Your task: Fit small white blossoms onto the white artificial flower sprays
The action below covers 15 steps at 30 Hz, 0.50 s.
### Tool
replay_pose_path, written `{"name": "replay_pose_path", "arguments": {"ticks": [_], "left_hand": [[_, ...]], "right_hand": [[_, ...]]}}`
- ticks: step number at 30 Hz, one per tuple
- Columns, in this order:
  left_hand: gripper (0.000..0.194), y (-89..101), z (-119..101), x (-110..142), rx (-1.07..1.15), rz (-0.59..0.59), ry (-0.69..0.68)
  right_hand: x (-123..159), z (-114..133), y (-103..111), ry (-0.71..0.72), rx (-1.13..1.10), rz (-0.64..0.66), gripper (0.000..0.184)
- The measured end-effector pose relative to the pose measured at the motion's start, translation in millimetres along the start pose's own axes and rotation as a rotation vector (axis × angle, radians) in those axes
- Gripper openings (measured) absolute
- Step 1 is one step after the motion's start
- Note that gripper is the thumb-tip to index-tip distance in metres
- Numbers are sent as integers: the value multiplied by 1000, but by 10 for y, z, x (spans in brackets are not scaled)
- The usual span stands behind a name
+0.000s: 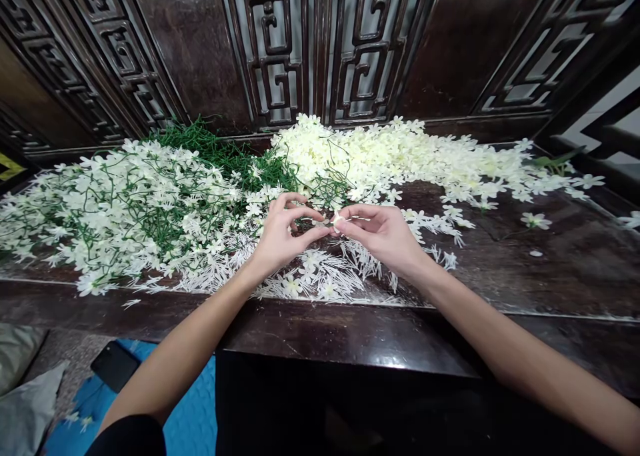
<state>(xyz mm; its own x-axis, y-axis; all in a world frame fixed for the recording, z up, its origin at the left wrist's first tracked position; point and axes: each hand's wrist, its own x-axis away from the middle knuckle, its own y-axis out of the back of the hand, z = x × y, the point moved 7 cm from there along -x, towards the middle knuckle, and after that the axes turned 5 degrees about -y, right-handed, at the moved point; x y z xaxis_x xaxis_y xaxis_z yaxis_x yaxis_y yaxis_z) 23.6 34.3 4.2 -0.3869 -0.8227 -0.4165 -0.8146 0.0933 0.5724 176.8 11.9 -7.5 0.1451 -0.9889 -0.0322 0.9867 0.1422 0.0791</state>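
Both hands meet over the middle of a dark wooden bench. My right hand pinches a small white artificial flower between thumb and fingertips. Close against it, my left hand has thumb and index finger brought together at the flower's side; whether they grip a part of it is too small to see. Beneath the hands lie thin white branched sprigs with a few white blossoms among them. Green stems are heaped just behind.
White flowers on green stems fill the left side. A pile of loose cream blossoms stretches along the back right. A carved wooden backrest rises behind. Below left, a black phone rests by a blue mat.
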Motion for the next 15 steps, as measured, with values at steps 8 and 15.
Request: {"name": "replay_pose_path", "arguments": {"ticks": [8,15], "left_hand": [[9,-59,-140,2,66,81,-111],[15,-72,2,6,290,75,114]], "right_hand": [[21,48,-15,66,-28,33,13],[45,123,34,91,-16,-25,19]]}}
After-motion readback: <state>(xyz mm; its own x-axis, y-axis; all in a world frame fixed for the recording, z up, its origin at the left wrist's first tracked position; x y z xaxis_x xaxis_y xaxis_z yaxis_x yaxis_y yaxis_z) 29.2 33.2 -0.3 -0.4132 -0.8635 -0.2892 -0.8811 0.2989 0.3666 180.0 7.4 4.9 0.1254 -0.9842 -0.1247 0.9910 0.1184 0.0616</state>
